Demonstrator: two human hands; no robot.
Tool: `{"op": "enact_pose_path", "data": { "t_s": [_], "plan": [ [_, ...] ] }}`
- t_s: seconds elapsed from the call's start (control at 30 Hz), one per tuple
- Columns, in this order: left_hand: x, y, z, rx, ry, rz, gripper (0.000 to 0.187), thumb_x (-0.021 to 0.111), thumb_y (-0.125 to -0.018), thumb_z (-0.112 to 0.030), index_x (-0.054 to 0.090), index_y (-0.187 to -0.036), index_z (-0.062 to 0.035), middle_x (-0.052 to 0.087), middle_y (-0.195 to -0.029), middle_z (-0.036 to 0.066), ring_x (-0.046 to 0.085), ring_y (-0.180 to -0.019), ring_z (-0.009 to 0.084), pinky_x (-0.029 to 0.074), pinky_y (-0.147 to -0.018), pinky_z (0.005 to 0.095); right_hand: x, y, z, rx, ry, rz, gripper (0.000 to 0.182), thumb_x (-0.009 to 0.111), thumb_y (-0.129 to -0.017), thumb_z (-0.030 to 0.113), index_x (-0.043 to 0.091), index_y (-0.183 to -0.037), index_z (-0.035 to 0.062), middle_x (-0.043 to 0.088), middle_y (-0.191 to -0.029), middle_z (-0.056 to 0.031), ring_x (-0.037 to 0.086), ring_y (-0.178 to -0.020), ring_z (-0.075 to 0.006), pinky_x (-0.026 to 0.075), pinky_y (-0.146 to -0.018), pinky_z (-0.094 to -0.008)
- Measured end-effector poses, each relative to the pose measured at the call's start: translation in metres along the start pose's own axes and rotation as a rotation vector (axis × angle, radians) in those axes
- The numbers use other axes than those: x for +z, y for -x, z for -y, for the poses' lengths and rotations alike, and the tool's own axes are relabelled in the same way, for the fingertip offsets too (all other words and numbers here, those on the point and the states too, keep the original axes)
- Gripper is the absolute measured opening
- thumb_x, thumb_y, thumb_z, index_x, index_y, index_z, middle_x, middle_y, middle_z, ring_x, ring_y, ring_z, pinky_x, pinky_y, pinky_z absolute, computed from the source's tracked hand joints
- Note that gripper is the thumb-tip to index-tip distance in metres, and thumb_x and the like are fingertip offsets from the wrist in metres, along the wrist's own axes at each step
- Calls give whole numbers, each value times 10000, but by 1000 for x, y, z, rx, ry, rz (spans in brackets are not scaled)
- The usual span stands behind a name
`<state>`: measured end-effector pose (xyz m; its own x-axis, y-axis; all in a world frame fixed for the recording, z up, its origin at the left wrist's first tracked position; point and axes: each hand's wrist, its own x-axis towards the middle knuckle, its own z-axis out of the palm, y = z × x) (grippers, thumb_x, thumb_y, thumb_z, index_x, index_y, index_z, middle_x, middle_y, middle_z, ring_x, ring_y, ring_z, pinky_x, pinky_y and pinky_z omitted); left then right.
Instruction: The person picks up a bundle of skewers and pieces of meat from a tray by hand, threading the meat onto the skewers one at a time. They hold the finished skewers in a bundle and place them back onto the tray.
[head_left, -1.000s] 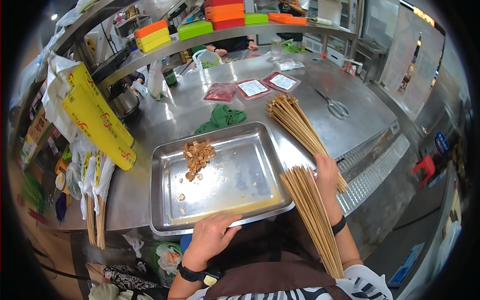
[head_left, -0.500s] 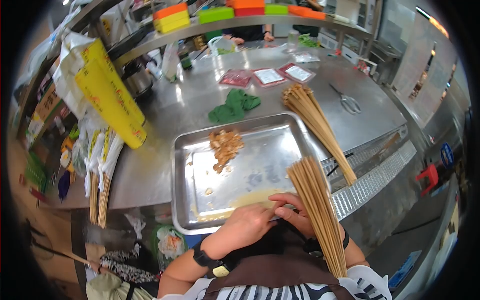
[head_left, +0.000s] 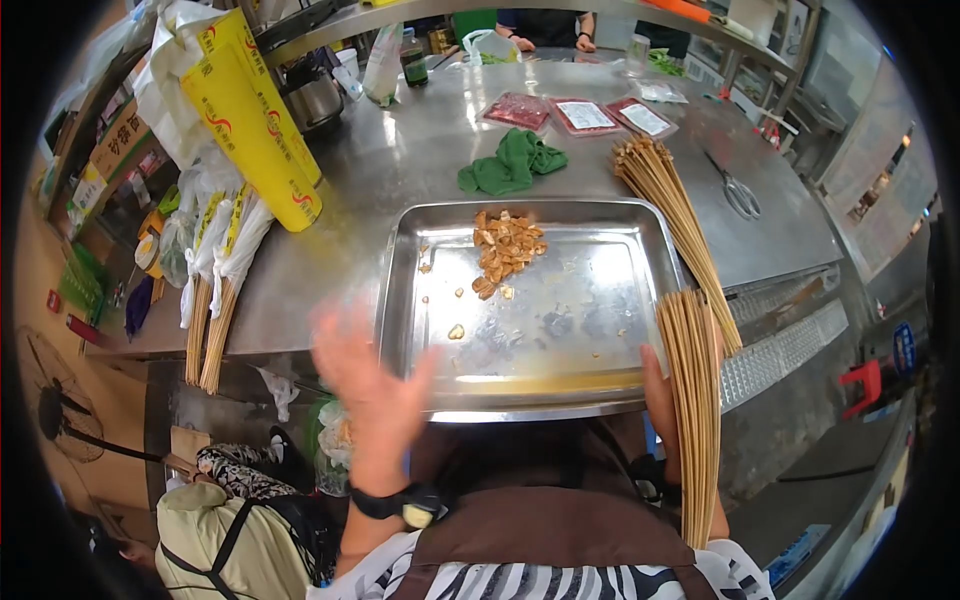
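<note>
A metal tray (head_left: 590, 378) lies before me on the steel table. Several brown chopped pieces (head_left: 505, 248) are heaped near its far side, with a few scattered bits and a thin yellowish liquid along the near side. My left hand (head_left: 372, 370), smeared by motion, is raised at the tray's left front corner with its fingers spread and nothing in it. My right hand (head_left: 657, 385) is at the tray's right side, mostly hidden behind a bundle of thin wooden skewers (head_left: 690, 410). Whether it grips the tray or the skewers cannot be made out.
Another skewer bundle (head_left: 680, 225) lies right of the tray, with scissors (head_left: 738, 190) beyond. Behind the tray are a green cloth (head_left: 512, 162) and sealed packets (head_left: 583, 116). Yellow rolls (head_left: 250, 120) and bagged skewers (head_left: 225, 270) stand left. A person (head_left: 235, 540) is at the lower left.
My hands, close together over the tray's near edge before, have parted: the left moved left and up, the right moved right behind the skewers. The camera view has shifted.
</note>
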<state>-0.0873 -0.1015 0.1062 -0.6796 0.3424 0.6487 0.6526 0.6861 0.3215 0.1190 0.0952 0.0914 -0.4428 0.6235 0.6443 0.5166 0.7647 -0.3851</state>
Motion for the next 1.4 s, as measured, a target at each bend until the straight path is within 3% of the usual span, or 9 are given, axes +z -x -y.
{"op": "enact_pose_path", "data": {
  "t_s": [0.1,0.17,0.3,0.43,0.5,0.6,0.73,0.9,1.4],
  "plan": [
    [4,13,58,-289,26,24,625,726,-722,-177,451,-1249,15,555,-1118,183,479,-1094,284,373,-944,373,3,0,-24,-38,62,48,442,643,-782,181,521,-1171,11,510,-1170,-184,436,-1151,-329,335,-993,-430],
    [1,10,69,-725,688,569,575,696,-766,-223,471,-1210,65,610,-1048,159,555,-999,238,398,-911,323,1,-11,-33,-154,-48,103,443,636,-790,167,510,-1175,-12,530,-1122,-200,491,-1083,-331,391,-946,-394],
    [23,0,64,-575,929,645,434,633,-824,-166,500,-1165,68,619,-996,106,546,-894,137,424,-812,254,21,-1,-62,262,-310,114,461,611,-820,166,473,-1185,-78,572,-980,-222,574,-911,-352,473,-802,-388],
    [21,7,63,-574,946,705,285,564,-854,-103,539,-1096,44,606,-950,59,510,-830,97,422,-757,244,-1,-9,-41,270,-353,186,383,563,-867,194,499,-1150,-57,596,-944,-173,595,-871,-274,487,-770,-327],
    [12,25,63,-570,953,700,262,551,-857,-99,544,-1080,38,603,-928,51,505,-815,93,423,-742,245,-10,-11,-34,975,-1671,126,296,489,-922,220,528,-1091,-20,597,-950,-123,595,-839,-199,485,-715,-273],
    [-12,56,59,-607,878,681,267,520,-851,-79,548,-1087,42,595,-937,41,515,-829,96,419,-755,250,-19,9,-44,992,-1417,165,265,429,-957,240,545,-1029,13,584,-941,-83,575,-818,-129,472,-677,-242],
    [-42,102,62,-614,885,639,286,527,-847,-92,531,-1101,40,588,-943,39,511,-833,99,418,-761,248,-15,60,-60,456,-424,182,211,499,-901,108,516,-1066,-22,572,-926,-83,553,-839,-134,463,-721,-277],
    [-75,156,69,-679,853,557,237,518,-860,-97,528,-1058,33,592,-880,46,515,-790,99,424,-714,253,-50,85,-30,572,-473,369,393,649,-791,122,499,-1121,-29,570,-1028,-180,562,-963,-210,447,-810,-315],
    [-45,214,102,-657,884,608,201,528,-858,-104,546,-1009,27,610,-862,62,528,-779,107,440,-709,268,-38,165,-54,350,-158,302,381,637,-807,125,502,-1133,-20,574,-1025,-160,565,-953,-207,454,-807,-316]
  ]
}}
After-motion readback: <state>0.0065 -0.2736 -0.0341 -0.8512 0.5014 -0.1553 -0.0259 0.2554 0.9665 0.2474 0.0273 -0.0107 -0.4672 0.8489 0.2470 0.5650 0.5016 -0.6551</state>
